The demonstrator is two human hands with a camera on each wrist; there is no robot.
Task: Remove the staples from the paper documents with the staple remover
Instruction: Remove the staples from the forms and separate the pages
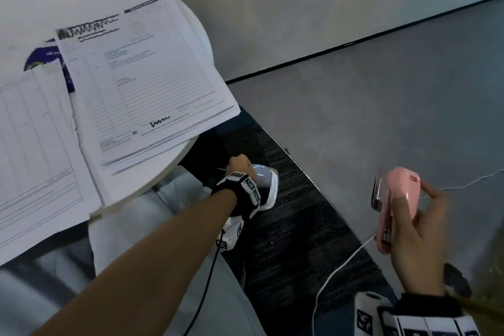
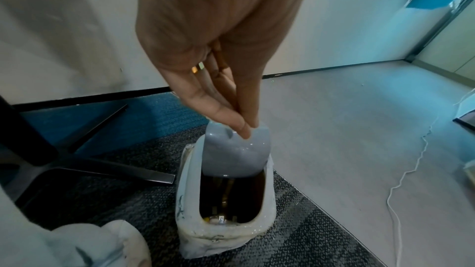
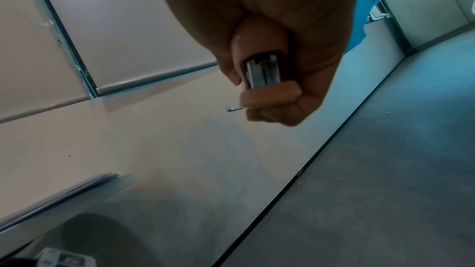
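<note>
Stacks of printed paper documents [image 1: 141,76] lie on a round white table [image 1: 169,157]. My right hand [image 1: 417,229] grips a pink staple remover [image 1: 395,191] out over the floor, right of the table. In the right wrist view the pink staple remover [image 3: 267,92] shows its metal channel and a thin metal tongue at the bottom. My left hand [image 1: 240,165] reaches down below the table edge. Its straight fingers [image 2: 241,127] are bunched together, tips on the grey swing lid [image 2: 236,153] of a small white bin [image 2: 187,200]. I see no staple between them.
The bin [image 1: 272,191] stands on dark carpet by my knee. The table's black star base [image 2: 102,165] lies to its left. A white cable [image 1: 341,267] trails across the grey floor. A purple item [image 1: 58,63] is partly under the papers. A wall runs behind.
</note>
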